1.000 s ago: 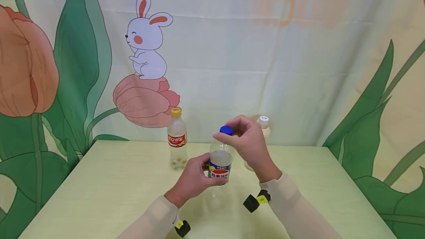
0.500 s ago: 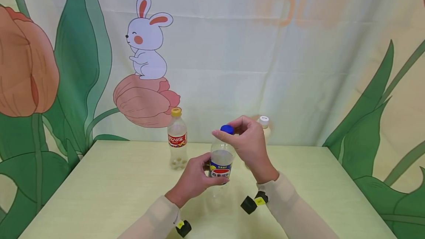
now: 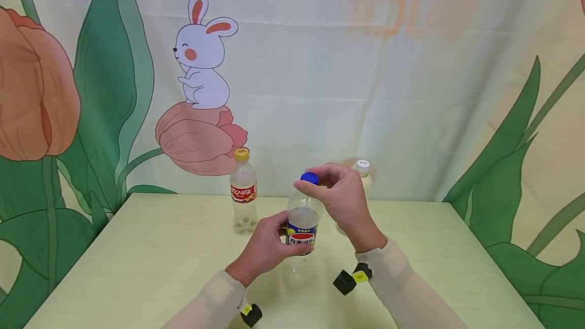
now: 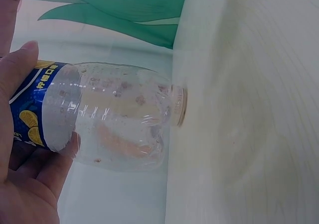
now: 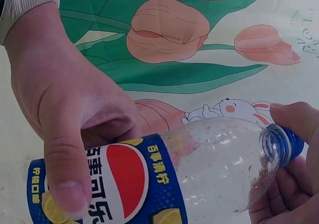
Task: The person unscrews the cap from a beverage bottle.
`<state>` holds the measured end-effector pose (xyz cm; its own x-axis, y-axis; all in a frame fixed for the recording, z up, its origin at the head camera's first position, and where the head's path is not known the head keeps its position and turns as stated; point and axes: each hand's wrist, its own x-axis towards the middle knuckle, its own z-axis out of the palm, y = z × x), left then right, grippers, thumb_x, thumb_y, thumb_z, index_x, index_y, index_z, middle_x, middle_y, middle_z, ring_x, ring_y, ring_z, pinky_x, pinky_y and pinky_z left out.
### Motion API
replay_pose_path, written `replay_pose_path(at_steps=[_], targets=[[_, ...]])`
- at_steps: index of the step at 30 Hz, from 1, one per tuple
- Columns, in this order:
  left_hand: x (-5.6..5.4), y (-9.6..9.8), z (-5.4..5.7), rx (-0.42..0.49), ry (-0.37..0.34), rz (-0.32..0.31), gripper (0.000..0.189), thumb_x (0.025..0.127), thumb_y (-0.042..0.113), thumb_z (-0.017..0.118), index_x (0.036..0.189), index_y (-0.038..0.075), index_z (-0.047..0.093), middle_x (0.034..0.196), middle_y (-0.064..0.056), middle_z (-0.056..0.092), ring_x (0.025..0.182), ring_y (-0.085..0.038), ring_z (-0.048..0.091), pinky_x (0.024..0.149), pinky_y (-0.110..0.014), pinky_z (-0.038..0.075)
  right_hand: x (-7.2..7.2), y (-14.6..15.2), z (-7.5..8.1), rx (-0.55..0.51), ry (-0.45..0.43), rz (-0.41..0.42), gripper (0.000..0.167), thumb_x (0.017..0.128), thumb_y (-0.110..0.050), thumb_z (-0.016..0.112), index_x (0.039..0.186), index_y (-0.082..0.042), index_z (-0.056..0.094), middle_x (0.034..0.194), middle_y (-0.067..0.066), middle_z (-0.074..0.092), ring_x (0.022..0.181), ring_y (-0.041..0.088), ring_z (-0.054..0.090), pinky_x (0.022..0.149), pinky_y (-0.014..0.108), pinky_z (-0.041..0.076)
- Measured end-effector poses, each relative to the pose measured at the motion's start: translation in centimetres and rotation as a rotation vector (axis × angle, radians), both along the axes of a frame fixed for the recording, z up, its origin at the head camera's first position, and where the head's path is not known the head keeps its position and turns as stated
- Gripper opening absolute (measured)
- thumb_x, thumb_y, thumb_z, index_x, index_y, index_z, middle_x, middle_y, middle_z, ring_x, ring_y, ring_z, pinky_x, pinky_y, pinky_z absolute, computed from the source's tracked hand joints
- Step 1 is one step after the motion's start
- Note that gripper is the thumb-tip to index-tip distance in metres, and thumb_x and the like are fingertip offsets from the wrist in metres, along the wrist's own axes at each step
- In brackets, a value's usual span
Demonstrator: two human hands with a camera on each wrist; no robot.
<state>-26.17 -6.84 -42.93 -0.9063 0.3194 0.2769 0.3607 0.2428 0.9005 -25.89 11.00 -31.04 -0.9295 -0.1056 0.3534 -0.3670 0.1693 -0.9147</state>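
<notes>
Right now I have the lemon Pepsi bottle [image 3: 303,216] upright between the two hands, its base lower than both, though I can't tell whether it rests on the table [image 3: 137,273]. The left hand [image 3: 262,245] grips it round the label [image 5: 119,184], and the right hand [image 3: 344,197] pinches the blue cap [image 3: 309,178] between thumb and fingers. As I judge it, the grips are settled and the cap work is midway: the cap sits on the neck, not lifted clear, and I can't say which way it is turning, so releasing it remains. The bottle's plastic is thin, clear and glossy, speckled with what look like droplets, rounding smoothly into the shoulder; the label is printed with lemon slices. Beyond the left hand stands a Coca-Cola bottle [image 3: 244,192], yellow-capped, pale rounded lumps at its bottom. Behind the right hand, a white-capped bottle [image 3: 363,166] is partly hidden.
</notes>
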Motion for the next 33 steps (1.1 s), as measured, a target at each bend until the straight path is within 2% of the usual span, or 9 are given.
replay_pose_path(at_steps=[9,12,18,22,24,27,33], targets=[[-0.04,-0.15,0.06,0.008,-0.016,0.007,0.062,0.076,0.035,0.092,0.129,0.016,0.065,0.12,-0.002,0.073,0.104,-0.018,0.073,0.097,-0.039,0.06,-0.09,0.03,0.04,0.008,0.011,0.086,0.031,0.089,-0.019,0.081,0.117,-0.007,0.076,0.113,0.011,0.071,0.098,0.023,0.064,0.079,0.027,0.056],[-0.08,-0.22,0.09,0.001,-0.025,0.005,0.064,0.076,0.037,0.092,0.131,0.018,0.064,0.122,-0.001,0.073,0.106,-0.019,0.072,0.098,-0.04,0.059,-0.19,0.11,-0.01,0.003,0.006,0.131,0.031,0.093,-0.019,0.077,0.121,-0.007,0.074,0.12,0.011,0.07,0.104,0.024,0.065,0.086,0.028,0.058],[-0.23,-0.29,0.16,-0.016,-0.043,0.003,0.069,0.076,0.041,0.091,0.134,0.019,0.062,0.126,0.0,0.071,0.11,-0.02,0.071,0.101,-0.041,0.058,-0.37,0.29,-0.17,0.003,-0.016,0.218,0.033,0.098,-0.022,0.071,0.128,-0.009,0.07,0.133,0.007,0.067,0.119,0.025,0.066,0.107,0.041,0.053],[-0.26,-0.35,0.18,-0.014,-0.043,0.004,0.068,0.076,0.04,0.091,0.134,0.019,0.062,0.127,0.0,0.071,0.111,-0.021,0.071,0.101,-0.042,0.058,-0.33,0.33,-0.12,0.015,-0.03,0.239,0.035,0.099,-0.023,0.069,0.131,-0.01,0.068,0.136,0.007,0.066,0.119,0.027,0.066,0.108,0.045,0.052],[-0.24,-0.37,0.18,-0.01,-0.039,0.005,0.068,0.076,0.04,0.091,0.134,0.019,0.062,0.127,0.0,0.071,0.111,-0.021,0.071,0.102,-0.043,0.058,-0.28,0.32,-0.07,0.017,-0.036,0.226,0.037,0.098,-0.022,0.071,0.133,-0.01,0.067,0.136,0.008,0.065,0.116,0.028,0.067,0.104,0.043,0.054],[-0.27,-0.36,0.14,-0.007,-0.033,0.005,0.068,0.076,0.04,0.091,0.134,0.019,0.062,0.127,0.0,0.071,0.112,-0.021,0.071,0.103,-0.043,0.057,-0.13,0.23,0.06,0.013,-0.033,0.164,0.039,0.093,-0.021,0.077,0.13,-0.012,0.068,0.13,0.009,0.067,0.109,0.029,0.067,0.094,0.037,0.057],[-0.3,-0.34,-0.02,-0.001,-0.017,0.001,0.067,0.076,0.04,0.091,0.133,0.02,0.062,0.126,0.002,0.071,0.111,-0.019,0.071,0.102,-0.041,0.058,0.19,-0.22,0.32,-0.008,-0.032,0.014,0.037,0.083,-0.024,0.088,0.112,-0.011,0.069,0.107,0.009,0.07,0.095,0.026,0.064,0.081,0.031,0.058]])
